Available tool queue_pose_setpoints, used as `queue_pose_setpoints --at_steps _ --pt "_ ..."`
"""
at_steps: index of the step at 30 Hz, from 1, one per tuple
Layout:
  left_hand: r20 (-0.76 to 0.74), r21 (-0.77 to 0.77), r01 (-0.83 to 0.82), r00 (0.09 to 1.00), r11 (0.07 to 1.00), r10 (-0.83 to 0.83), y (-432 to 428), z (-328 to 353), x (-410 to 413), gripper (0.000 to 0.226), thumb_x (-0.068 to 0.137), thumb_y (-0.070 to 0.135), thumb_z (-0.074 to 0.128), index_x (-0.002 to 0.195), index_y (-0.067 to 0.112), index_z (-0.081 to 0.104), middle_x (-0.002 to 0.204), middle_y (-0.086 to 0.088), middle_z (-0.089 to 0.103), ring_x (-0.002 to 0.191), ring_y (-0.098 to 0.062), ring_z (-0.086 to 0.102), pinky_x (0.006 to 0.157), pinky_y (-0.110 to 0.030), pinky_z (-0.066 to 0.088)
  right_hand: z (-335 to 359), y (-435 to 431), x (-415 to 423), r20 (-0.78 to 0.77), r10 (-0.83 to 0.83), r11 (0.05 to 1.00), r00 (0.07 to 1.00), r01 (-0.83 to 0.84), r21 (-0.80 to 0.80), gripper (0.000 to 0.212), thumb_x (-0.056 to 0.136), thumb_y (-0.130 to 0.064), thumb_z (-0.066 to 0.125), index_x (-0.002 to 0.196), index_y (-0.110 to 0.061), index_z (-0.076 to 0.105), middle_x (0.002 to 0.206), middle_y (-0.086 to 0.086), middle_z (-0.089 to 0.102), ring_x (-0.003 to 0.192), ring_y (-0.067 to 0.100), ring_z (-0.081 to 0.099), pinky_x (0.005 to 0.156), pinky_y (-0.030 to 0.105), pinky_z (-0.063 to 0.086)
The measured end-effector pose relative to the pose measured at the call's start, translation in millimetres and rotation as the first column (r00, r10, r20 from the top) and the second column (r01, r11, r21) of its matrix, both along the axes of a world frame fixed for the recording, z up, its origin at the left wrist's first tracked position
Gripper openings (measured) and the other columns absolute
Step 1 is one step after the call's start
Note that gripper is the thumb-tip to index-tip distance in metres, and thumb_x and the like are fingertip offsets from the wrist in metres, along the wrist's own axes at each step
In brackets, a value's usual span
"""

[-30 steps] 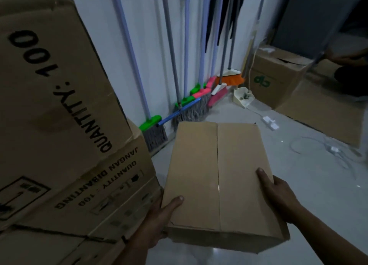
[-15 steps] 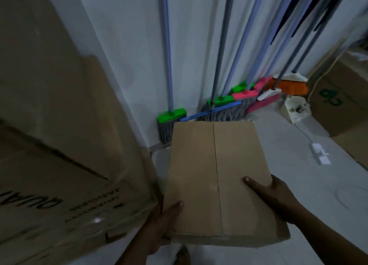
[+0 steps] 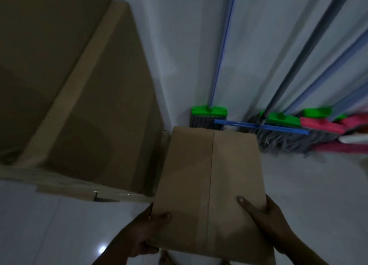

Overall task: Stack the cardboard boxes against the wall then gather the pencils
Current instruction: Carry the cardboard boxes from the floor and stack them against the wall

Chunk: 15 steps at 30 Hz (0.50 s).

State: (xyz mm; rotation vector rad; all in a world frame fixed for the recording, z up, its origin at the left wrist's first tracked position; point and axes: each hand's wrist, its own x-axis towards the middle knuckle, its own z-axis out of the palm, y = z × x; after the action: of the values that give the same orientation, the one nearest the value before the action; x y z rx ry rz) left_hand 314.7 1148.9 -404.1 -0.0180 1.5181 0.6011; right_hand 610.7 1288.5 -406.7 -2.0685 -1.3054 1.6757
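A closed cardboard box point(image 3: 211, 187), its top flaps meeting in a centre seam, is carried flat between two bare hands above the pale tiled floor point(image 3: 59, 225). The left hand point(image 3: 139, 234) grips the box's near left corner, thumb lying on the top face and fingers wrapped under the edge. The right hand point(image 3: 270, 219) clasps the near right edge, thumb pressed flat on the top face. Ahead of the hands, beyond the box's far edge, brooms and mops lean against the white wall point(image 3: 183, 45); the nearest broom point(image 3: 209, 117) has a green head and grey bristles. To the left of the left hand stands a stack of larger cardboard boxes point(image 3: 89, 105), blurred, set against the same wall and just beside the carried box. No pencils can be made out.
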Motion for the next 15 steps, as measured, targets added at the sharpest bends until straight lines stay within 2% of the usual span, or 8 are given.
queue_pose_setpoints --at_steps 2,4,6,8,11,15 --pt "-0.063 -0.008 -0.079 0.995 0.997 0.079 2.9 -23.6 8.9 0.060 0.079 0.035 0.077 0.130 0.043 0.045 0.113 -0.006 0.060 0.093 -0.034 0.060 0.071 -0.040 0.054 -27.8 12.8 0.3 -0.029 0.024 1.000 0.999 -0.024 -0.011 0.097 0.060 -0.067 0.077 0.143 -0.025 0.046 0.121 0.001 0.061 0.108 0.029 0.060 0.099 0.049 0.050" --pt "-0.104 -0.024 -0.115 0.988 0.993 0.112 6.1 -45.4 12.8 0.064 0.080 0.036 0.077 0.134 0.042 0.043 0.122 -0.012 0.056 0.103 -0.039 0.059 0.075 -0.042 0.055 -48.5 24.5 -3.3 -0.038 0.052 0.999 0.998 -0.052 -0.006 0.097 0.061 -0.063 0.078 0.144 -0.024 0.045 0.129 0.005 0.061 0.110 0.030 0.060 0.100 0.051 0.050" --pt "-0.145 -0.010 -0.143 0.979 0.990 0.140 9.7 -70.5 15.8 0.073 0.077 0.039 0.079 0.139 0.042 0.040 0.131 -0.013 0.051 0.114 -0.042 0.054 0.074 -0.042 0.056 -72.6 34.0 -6.9 -0.047 0.069 0.998 0.997 -0.069 0.007 0.091 0.066 -0.055 0.080 0.143 -0.023 0.046 0.132 0.007 0.060 0.107 0.030 0.059 0.100 0.048 0.049" --pt "-0.195 -0.008 -0.165 0.968 0.986 0.161 13.1 -92.3 17.9 0.076 0.076 0.040 0.079 0.141 0.042 0.039 0.133 -0.010 0.050 0.111 -0.038 0.055 0.069 -0.038 0.055 -94.9 43.1 -10.1 -0.058 0.064 0.998 0.996 -0.063 0.018 0.085 0.070 -0.049 0.082 0.143 -0.022 0.047 0.133 0.008 0.059 0.106 0.030 0.058 0.099 0.045 0.049" --pt "-0.230 0.029 -0.208 0.950 0.978 0.210 17.7 -127.0 18.9 0.075 0.075 0.040 0.080 0.140 0.043 0.041 0.133 -0.010 0.052 0.111 -0.039 0.056 0.065 -0.035 0.052 -130.6 53.5 -15.7 -0.062 0.089 0.996 0.994 -0.088 0.023 0.085 0.069 -0.049 0.082 0.142 -0.024 0.047 0.134 0.008 0.059 0.106 0.029 0.058 0.100 0.046 0.048" --pt "-0.301 0.065 -0.226 0.924 0.972 0.235 28.0 -157.5 15.7 0.070 0.081 0.035 0.076 0.140 0.042 0.040 0.127 -0.006 0.052 0.103 -0.032 0.056 0.070 -0.038 0.052 -169.9 63.5 -23.2 -0.095 0.097 0.995 0.991 -0.096 0.016 0.086 0.070 -0.046 0.082 0.144 -0.023 0.045 0.137 0.008 0.056 0.110 0.028 0.057 0.101 0.047 0.048"
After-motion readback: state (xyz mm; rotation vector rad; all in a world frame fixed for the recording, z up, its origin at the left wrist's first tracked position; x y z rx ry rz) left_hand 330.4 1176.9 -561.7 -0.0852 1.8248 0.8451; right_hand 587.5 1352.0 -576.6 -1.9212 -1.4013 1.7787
